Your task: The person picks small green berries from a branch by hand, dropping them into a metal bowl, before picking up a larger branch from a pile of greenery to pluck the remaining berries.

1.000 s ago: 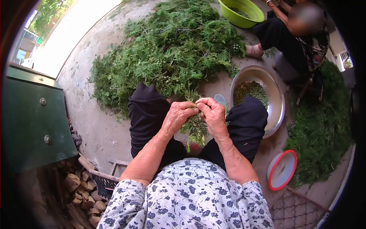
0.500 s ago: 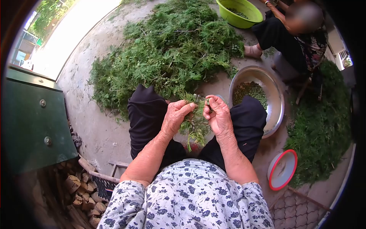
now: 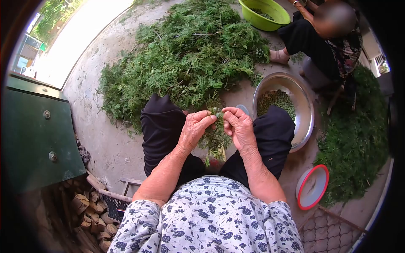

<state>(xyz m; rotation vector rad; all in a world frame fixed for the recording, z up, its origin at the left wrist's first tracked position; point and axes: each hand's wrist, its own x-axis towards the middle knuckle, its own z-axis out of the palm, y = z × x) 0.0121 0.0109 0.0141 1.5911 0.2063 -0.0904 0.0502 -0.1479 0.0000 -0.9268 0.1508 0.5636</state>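
Observation:
A green leafy sprig hangs between my knees, its upper part pinched in my left hand. Close to the right of it is my right hand, fingers curled together at the sprig's top; what they hold, if anything, is too small to tell. Small pale green berries show near the fingertips. Past my right knee stands a large metal basin with many green berries inside. In front of my knees lies a big heap of green branches.
Another person sits at the upper right beside a lime-green basin. A red-rimmed bowl and a second heap of greenery are on the right. Firewood and a green metal panel are on the left.
My right hand has shifted slightly left and its fingers are now nearer the sprig's top. The sprig has turned a little in my left hand.

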